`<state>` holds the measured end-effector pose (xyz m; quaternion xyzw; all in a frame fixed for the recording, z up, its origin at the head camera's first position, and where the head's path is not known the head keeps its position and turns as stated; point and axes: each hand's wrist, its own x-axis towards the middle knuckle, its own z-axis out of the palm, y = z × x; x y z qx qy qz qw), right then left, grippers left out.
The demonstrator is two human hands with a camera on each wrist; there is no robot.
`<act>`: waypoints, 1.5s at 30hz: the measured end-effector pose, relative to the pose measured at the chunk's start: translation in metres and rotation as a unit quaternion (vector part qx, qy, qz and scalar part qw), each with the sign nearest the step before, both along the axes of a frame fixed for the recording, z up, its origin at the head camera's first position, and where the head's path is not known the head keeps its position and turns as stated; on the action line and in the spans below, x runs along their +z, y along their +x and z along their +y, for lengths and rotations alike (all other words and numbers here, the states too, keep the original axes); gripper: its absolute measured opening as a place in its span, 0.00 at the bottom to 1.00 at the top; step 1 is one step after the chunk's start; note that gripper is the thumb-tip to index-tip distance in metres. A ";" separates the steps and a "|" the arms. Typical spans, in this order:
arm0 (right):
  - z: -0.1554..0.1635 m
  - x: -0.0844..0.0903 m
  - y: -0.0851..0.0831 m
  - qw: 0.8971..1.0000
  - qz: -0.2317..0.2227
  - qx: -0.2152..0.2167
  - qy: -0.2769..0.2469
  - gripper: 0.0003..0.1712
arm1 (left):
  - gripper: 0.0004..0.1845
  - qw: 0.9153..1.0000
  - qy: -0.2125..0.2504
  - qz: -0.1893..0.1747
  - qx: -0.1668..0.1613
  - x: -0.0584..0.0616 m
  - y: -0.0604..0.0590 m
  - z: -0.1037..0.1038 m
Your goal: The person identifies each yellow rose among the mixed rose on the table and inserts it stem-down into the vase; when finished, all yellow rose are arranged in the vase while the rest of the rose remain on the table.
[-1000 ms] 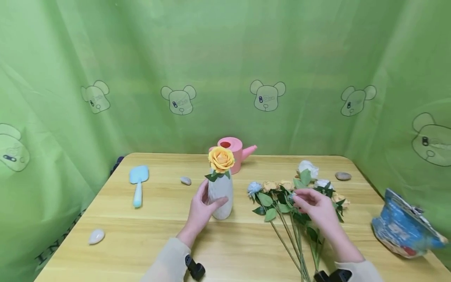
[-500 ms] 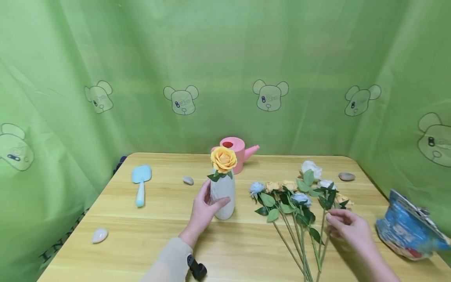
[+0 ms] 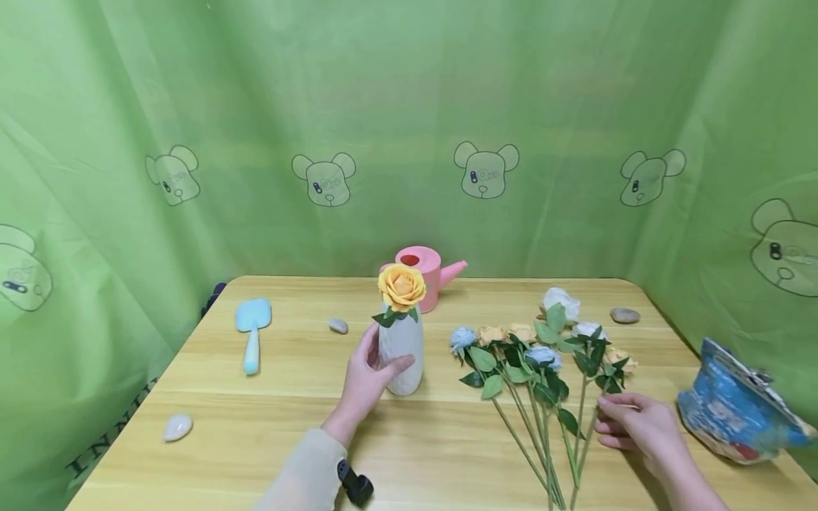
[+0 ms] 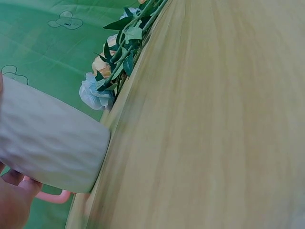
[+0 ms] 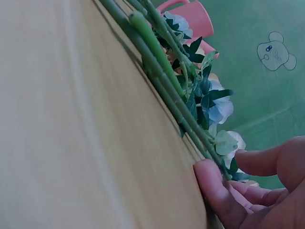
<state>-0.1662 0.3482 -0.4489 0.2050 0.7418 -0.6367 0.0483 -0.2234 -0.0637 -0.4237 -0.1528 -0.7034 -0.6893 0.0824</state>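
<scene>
My left hand (image 3: pixel 364 383) holds a pale textured vase (image 3: pixel 402 355) upright, with thumb and fingers curved round its side. A yellow-orange rose (image 3: pixel 402 287) stands in the vase. In the left wrist view the vase (image 4: pixel 52 138) shows its ribbed lower wall. My right hand (image 3: pixel 642 429) is at the stem of a peach rose (image 3: pixel 620 360) at the right of the loose flowers. In the right wrist view the stem (image 5: pixel 190 129) runs between my forefinger and thumb, with a gap before the thumb tip. Light blue roses (image 3: pixel 543 357) and white roses (image 3: pixel 562 303) lie alongside.
Behind the vase stands a pink watering can (image 3: pixel 429 273). A blue shovel (image 3: pixel 253 333), grey stones (image 3: pixel 625 314) and a white teardrop-shaped piece (image 3: pixel 177 427) lie around the wooden table (image 3: pixel 287 440). At the right edge sits a blue bag (image 3: pixel 735 411). Green curtains enclose the table.
My right hand has moved right and nearer to me, from the blue rose in the bunch to the right-hand peach rose's stem. My left hand keeps its hold on the vase.
</scene>
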 end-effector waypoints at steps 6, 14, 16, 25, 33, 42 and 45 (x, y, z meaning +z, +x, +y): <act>0.000 -0.004 -0.009 1.000 0.011 -0.009 0.000 0.32 | 0.39 1.000 0.002 -0.004 0.002 0.001 0.000 -0.001; 0.005 -0.003 -0.010 0.999 0.006 -0.022 -0.034 0.30 | 0.39 1.000 0.008 0.003 0.003 -0.020 -0.014 -0.001; 0.006 0.000 -0.008 0.998 0.006 -0.034 -0.044 0.30 | 0.39 1.000 0.007 0.009 0.005 -0.026 -0.017 0.000; 0.002 0.036 -0.010 0.997 0.066 -0.026 -0.005 0.38 | 0.40 1.000 0.008 0.008 0.009 -0.030 -0.016 0.000; -0.025 0.072 -0.014 0.986 0.162 0.003 -0.033 0.20 | 0.40 1.000 0.011 0.007 0.007 -0.030 -0.016 0.000; -0.089 0.122 -0.023 0.943 0.314 0.041 -0.099 0.15 | 0.40 1.000 -0.006 0.002 0.012 -0.027 -0.016 0.000; -0.112 0.141 -0.031 0.930 0.349 0.051 -0.103 0.17 | 0.40 1.000 -0.004 0.005 0.012 -0.026 -0.015 0.001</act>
